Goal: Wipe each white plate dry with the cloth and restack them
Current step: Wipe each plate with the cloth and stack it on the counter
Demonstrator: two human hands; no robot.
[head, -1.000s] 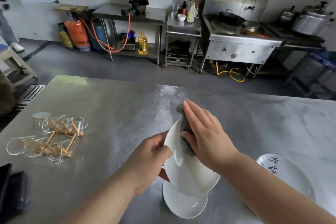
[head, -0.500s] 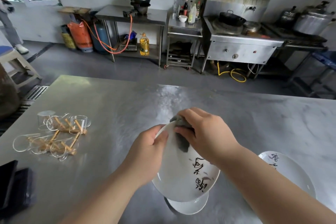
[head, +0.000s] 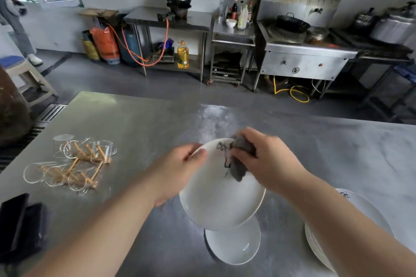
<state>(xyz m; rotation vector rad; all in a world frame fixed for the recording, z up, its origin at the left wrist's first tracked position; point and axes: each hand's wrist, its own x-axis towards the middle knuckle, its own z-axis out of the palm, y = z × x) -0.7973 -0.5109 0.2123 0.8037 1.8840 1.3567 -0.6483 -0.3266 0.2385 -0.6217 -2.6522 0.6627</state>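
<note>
Body in view: two arms only. Left hand (head: 177, 173) and right hand (head: 267, 159) are bare all over. Left forearm (head: 108, 227) and right forearm (head: 342, 220) bare too, right up to the frame edge. Right hand is a bit motion-blurred, so fine detail on it can't be read.

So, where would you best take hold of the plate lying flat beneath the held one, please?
Probably pinch its near rim, coming from the front: the flat plate lies face up, and the held plate hides its far part, leaving only the near edge free.
</note>
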